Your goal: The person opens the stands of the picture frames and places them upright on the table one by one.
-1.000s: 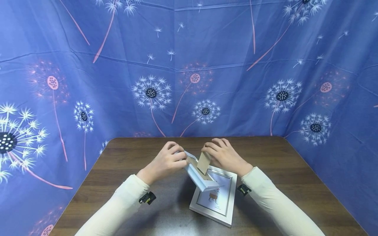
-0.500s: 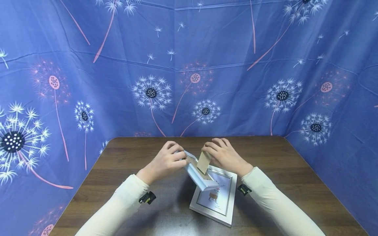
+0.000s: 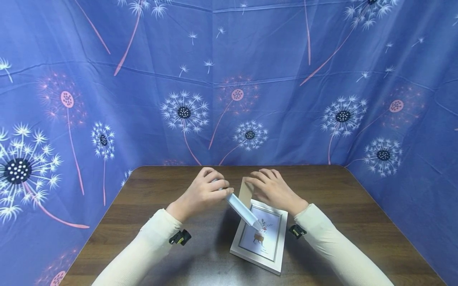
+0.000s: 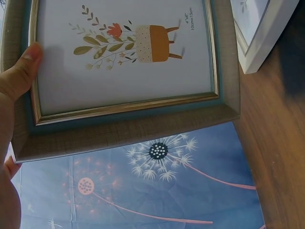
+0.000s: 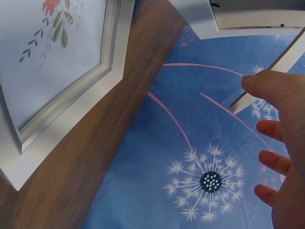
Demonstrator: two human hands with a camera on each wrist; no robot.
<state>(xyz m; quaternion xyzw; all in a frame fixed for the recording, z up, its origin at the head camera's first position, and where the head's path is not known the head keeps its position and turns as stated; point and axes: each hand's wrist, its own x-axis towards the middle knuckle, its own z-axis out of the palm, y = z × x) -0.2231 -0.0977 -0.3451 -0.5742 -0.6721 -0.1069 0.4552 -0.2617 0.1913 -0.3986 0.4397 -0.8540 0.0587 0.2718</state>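
Observation:
My left hand (image 3: 204, 191) grips the edge of a picture frame (image 3: 244, 210), thumb on its front rim in the left wrist view. The frame is held in the air, tilted, its edge toward me in the head view; its front bears a flower print (image 4: 136, 45). My right hand (image 3: 274, 191) holds the end of the tan stand (image 3: 246, 192) that juts from the frame's back. In the right wrist view the thumb lies on this stand; the other fingers are partly bent. Below lies a second, white picture frame (image 3: 255, 263), print side up, partly covered by the held one.
A brown wooden table (image 3: 171, 254) bears the white frame. Blue cloth (image 3: 286, 119) with dandelion patterns hangs behind and at both sides. A small black device (image 3: 180, 237) is strapped at each wrist.
My left hand has shifted slightly right and turned the held frame, so its back is hidden and only its edge shows in the head view. The right hand has barely moved.

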